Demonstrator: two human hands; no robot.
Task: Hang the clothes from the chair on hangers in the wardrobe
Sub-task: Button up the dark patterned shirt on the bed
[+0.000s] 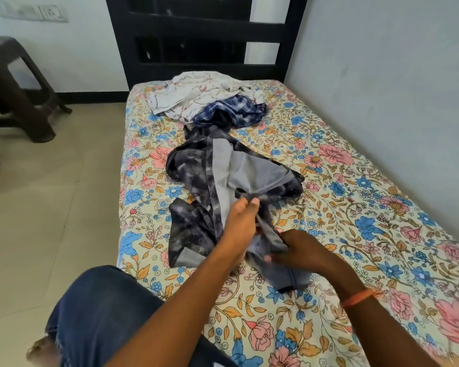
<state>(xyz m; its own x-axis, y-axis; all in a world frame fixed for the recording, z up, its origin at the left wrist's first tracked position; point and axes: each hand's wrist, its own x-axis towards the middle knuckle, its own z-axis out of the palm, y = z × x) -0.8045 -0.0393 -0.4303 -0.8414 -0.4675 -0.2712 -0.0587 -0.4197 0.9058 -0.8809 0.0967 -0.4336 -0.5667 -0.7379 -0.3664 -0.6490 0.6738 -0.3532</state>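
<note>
A bed point(342, 181) with a floral sheet fills the right. A dark shirt point(196, 176) lies on its middle, a white garment point(196, 99) and blue garment point(231, 112) farther. Left hand point(240, 221) and right hand point(300, 250) each grip folds of the shirt's near end.

- I see a bedsheet point(329, 181) in cream, printed all over with pink, blue and orange flowers.
- The shirt point(196, 170) nearest me is dark navy with pale cloudy blotches; its inside is plain grey.
- Beyond it I see a blue garment point(231, 112) with white marks.
- The cloth point(196, 94) farthest back is off-white with thin reddish lines.
- The headboard point(204, 35) is black.
- I see a dark brown chair point(13, 83).
- The wristband point(358, 298) is orange, and the jeans point(98, 313) are blue.
- The floor point(51, 194) is beige tile; the walls point(382, 75) are pale blue-white.
</note>
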